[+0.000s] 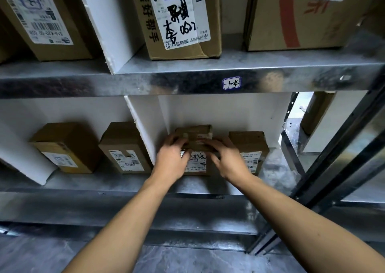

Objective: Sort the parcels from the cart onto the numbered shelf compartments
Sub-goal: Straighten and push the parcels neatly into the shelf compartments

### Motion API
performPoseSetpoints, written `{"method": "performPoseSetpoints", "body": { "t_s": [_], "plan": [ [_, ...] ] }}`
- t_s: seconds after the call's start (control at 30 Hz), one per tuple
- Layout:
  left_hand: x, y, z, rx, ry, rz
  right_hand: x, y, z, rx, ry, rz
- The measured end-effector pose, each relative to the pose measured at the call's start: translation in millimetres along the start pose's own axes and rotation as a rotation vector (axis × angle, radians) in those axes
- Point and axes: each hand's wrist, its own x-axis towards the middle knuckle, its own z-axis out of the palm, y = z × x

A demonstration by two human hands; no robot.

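The left hand point(170, 158) and right hand point(227, 160) gripped a cardboard parcel point(196, 162), fingers curled over its taped top. It stood on the steel shelf point(125, 183) (just right of a white divider point(145, 131)).

Both hands in lower shelf point(116, 184) compartment, right of white divider point(145, 126). Left hand point(170, 158) and right hand point(227, 160) grip parcel point(193, 133) at its front upper edge, fingers curled over. Parcel upright, just beside box point(250, 147) on right. Two boxes point(123, 145) left of divider. Tag point(231, 83) reading "1-4" on shelf edge above. Bigger cartons point(181, 22) on upper level.
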Motion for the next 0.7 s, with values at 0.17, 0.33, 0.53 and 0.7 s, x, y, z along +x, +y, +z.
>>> {"method": "performPoseSetpoints", "body": {
  "t_s": [0.17, 0.33, 0.53, 0.7],
  "plan": [
    [1.8, 9.5, -2.2, 0.018, 0.019, -0.004, 1.6, -2.9, -10.9, -0.044, -0.011, -0.037],
    [10.6, 26.1, -2.9, -0.024, 0.093, 0.162, -1.7, 0.2, -42.1, -0.132, 0.041, -0.037],
    [12.2, 56.6, 11.0, -0.099, 0.032, 0.232, -18.8, 32.2, -77.0, -0.223, 0.147, 0.063],
    [10.4, 88.3, 33.6, -0.153, -0.063, 0.325, -32.8, 62.0, -95.9, -0.294, 0.054, 0.211]
  ]
}}
